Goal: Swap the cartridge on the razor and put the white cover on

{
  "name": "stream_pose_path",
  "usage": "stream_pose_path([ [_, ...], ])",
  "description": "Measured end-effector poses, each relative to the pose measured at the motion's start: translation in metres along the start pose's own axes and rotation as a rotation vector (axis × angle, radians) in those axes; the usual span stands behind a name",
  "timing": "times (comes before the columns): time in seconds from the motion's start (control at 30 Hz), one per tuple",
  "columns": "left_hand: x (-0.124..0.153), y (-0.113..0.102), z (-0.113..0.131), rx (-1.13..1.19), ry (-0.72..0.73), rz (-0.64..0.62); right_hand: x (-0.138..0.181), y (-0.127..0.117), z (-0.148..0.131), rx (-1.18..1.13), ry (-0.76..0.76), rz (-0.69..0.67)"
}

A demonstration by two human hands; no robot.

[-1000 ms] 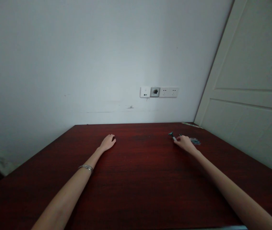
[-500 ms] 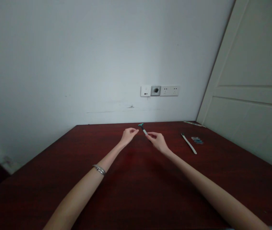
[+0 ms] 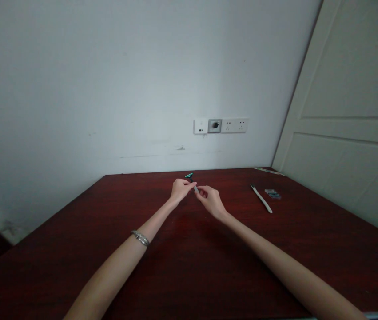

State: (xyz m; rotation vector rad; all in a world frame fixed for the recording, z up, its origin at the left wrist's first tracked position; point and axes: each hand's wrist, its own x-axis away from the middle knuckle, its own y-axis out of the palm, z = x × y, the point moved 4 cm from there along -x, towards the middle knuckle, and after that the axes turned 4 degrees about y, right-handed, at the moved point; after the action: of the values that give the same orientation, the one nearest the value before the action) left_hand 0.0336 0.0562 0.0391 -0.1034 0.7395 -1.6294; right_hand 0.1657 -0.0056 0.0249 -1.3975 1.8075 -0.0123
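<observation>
Between my hands, above the far half of the table, is a razor (image 3: 196, 189) with a green and black head (image 3: 189, 175) pointing away from me and a pale handle. My right hand (image 3: 211, 200) pinches the lower part of that handle. From the other side my left hand (image 3: 181, 190) has its thumb and fingers closed at the dark neck, just below the head. The handle's end is hidden by my right fingers. A metal bracelet (image 3: 140, 238) circles my left wrist.
On the dark red wooden table (image 3: 189, 275), a long pale stick-like tool with a dark tip (image 3: 261, 198) lies right of my hands. Beside it is a small clear pack (image 3: 272, 194). A thin strip (image 3: 268, 171) lies by the back corner. Wall sockets (image 3: 234, 125) are behind.
My right hand has brought the razor left and slightly nearer. My left hand, apart from it before, has moved right and closed on its neck.
</observation>
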Motion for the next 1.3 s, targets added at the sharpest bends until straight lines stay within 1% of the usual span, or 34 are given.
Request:
stream_pose_path([
  [0.17, -0.002, -0.004, 0.008, -0.056, -0.062, -0.053, -0.002, 0.003, -0.005, 0.057, -0.016, -0.042],
  [0.3, -0.006, -0.009, 0.01, -0.103, -0.097, -0.072, -0.004, 0.003, -0.013, 0.102, -0.056, -0.107],
  [0.4, -0.012, -0.018, 0.003, -0.157, -0.138, -0.097, -0.005, -0.009, -0.015, 0.202, -0.118, -0.128],
  [0.5, -0.02, -0.029, -0.011, -0.272, -0.153, -0.161, -0.008, -0.031, -0.002, 0.392, -0.148, -0.168],
  [0.57, -0.022, -0.035, -0.021, -0.379, -0.163, -0.233, -0.01, -0.052, 0.016, 0.537, -0.096, -0.189],
  [0.7, -0.019, -0.037, -0.042, -0.529, -0.183, -0.364, -0.011, -0.098, 0.064, 0.808, 0.134, -0.207],
  [0.8, -0.017, -0.034, -0.054, -0.579, -0.184, -0.404, -0.004, -0.125, 0.093, 0.936, 0.286, -0.226],
  [0.87, -0.016, -0.031, -0.06, -0.588, -0.185, -0.41, 0.003, -0.137, 0.106, 0.996, 0.346, -0.225],
  [1.0, -0.017, -0.026, -0.067, -0.593, -0.187, -0.411, 0.014, -0.146, 0.119, 1.055, 0.408, -0.25],
  [1.17, -0.018, -0.023, -0.071, -0.619, -0.173, -0.391, 0.019, -0.15, 0.128, 1.078, 0.492, -0.237],
  [1.3, -0.02, -0.021, -0.075, -0.66, -0.169, -0.373, 0.02, -0.15, 0.136, 1.057, 0.545, -0.253],
])
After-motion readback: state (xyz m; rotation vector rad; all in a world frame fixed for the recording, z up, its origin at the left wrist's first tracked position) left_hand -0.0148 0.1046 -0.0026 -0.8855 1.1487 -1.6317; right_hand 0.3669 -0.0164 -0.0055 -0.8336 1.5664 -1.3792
